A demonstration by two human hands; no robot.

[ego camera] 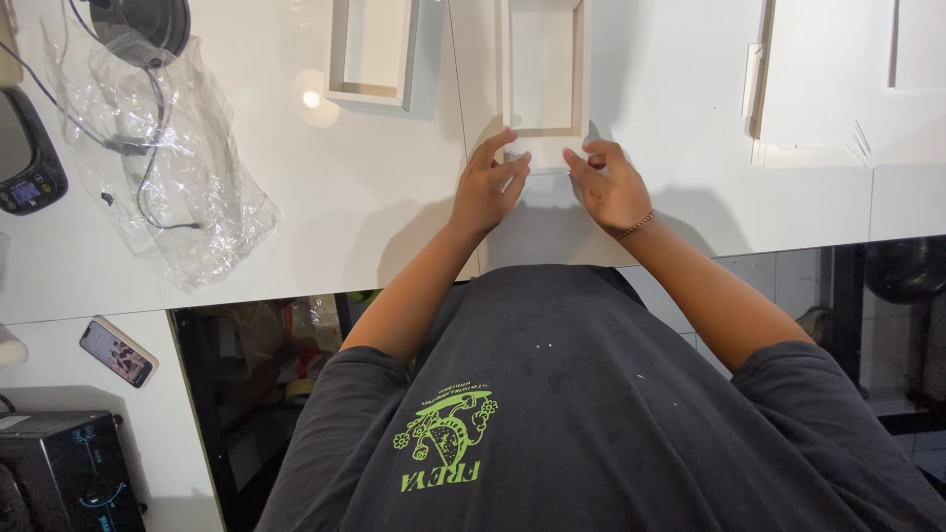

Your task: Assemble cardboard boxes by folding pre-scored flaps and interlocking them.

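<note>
Both hands meet at the near end of an open white cardboard box [541, 69], which lies on the white table [374, 217] at about twelve o'clock from the person's chest. The left hand [487, 187] lays its fingertips [514, 166] on the box's near flap; the fingers are spread and curved, pressing rather than clenched. The right hand [613, 187], a thin bracelet [636, 227] at its wrist, pinches the same edge from the three o'clock side, fingers bent onto the card.

A second open white box [372, 54] sits just beside the first, at nine o'clock from it. A flat white carton piece [818, 89] lies at two o'clock. Well off at ten o'clock is a crumpled clear plastic bag [168, 167] with a thin black cable [148, 148] over it (the cable's ends are hard to trace). A smartphone [118, 352] rests at eight o'clock on a lower white surface.
</note>
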